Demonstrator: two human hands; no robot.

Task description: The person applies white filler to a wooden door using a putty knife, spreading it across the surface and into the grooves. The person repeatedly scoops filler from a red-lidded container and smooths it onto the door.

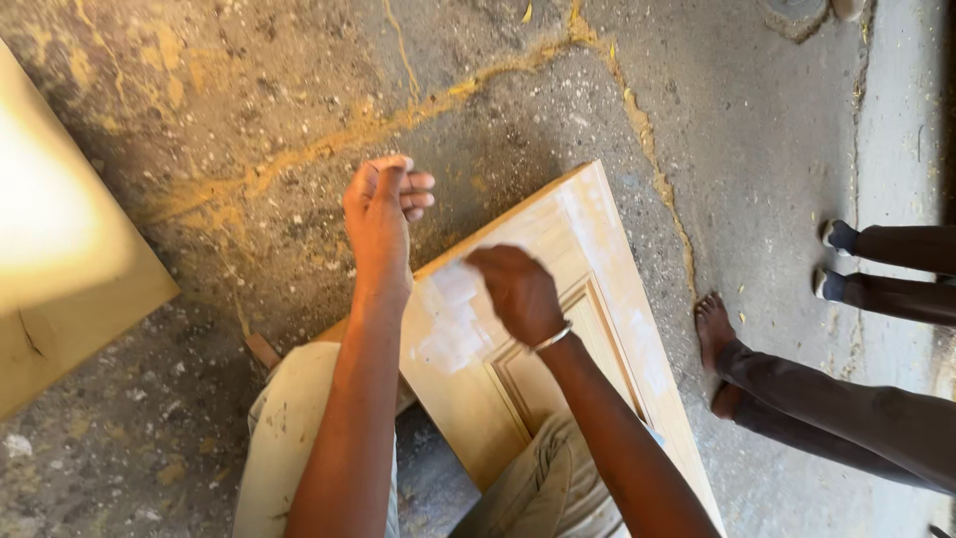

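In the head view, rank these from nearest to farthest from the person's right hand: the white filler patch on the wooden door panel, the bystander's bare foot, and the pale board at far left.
From the right hand:
1. White filler patch, directly under the fingers on the wooden door panel.
2. Bare foot, to the right on the concrete floor.
3. Pale board, far left edge.

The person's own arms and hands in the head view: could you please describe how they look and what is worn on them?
Both forearms are bare, with no sleeves in view. The left hand wears no glove, ring or band that shows. The right hand is also gloveless, and a thin silver-coloured metal bangle circles its wrist. No watch or markings are visible on either arm.
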